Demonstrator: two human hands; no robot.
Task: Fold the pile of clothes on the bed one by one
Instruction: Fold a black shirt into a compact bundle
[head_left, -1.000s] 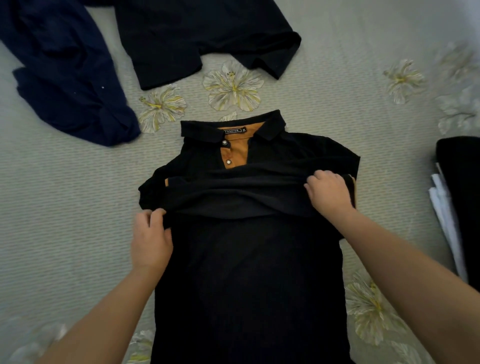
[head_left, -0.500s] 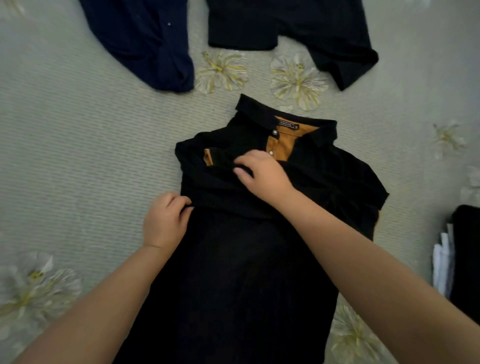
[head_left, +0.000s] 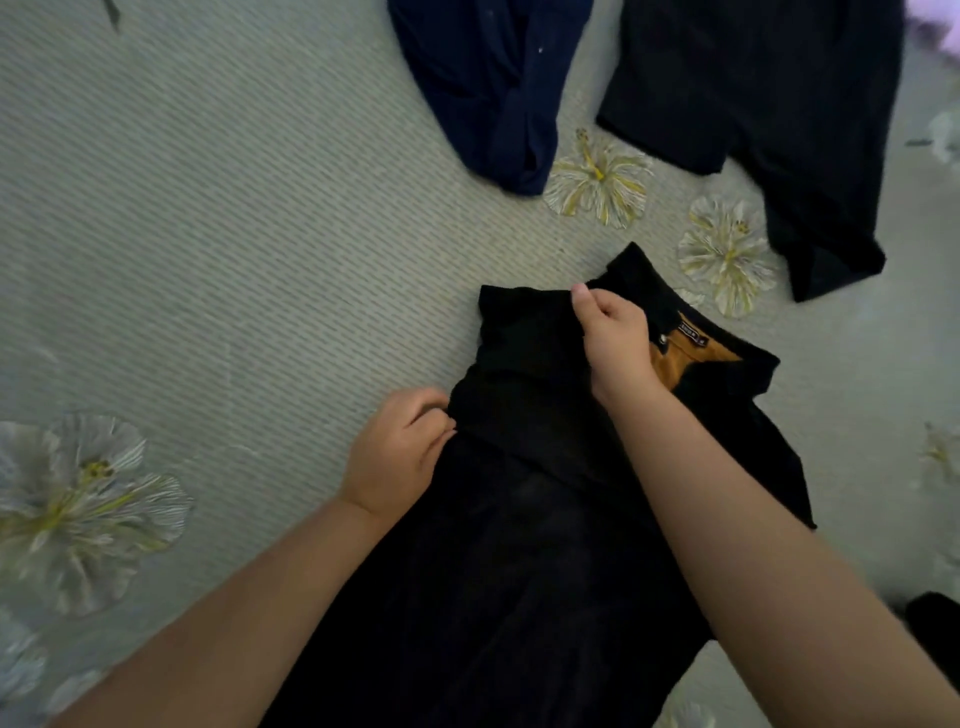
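A black polo shirt (head_left: 545, 545) lies face up on the bed, its body running from the lower edge of the view up to the collar at centre right; the cloth is matte and finely ribbed, and the collar stands in a soft dark fold around a mustard-orange placket (head_left: 685, 364) with a small pale button and a dark woven label. The shirt's left-side sleeve is turned inward over the chest, making a squared flap with a straight top edge. The right hand (head_left: 615, 340) reaches across the chest and pinches the upper corner of that flap between thumb and curled fingers; the left hand (head_left: 397, 457) sits at the shirt's side seam, its fingers curled and nipping the edge of the cloth just below the flap. Both forearms are bare.

The bedspread (head_left: 234, 234) is pale grey-green with a fine woven rib, printed with large cream flowers with yellow centres. Beyond the collar lie two unfolded pieces, well apart from the shirt: a crumpled navy garment (head_left: 493, 88) at top centre, and a flat black garment (head_left: 779, 104) at top right.
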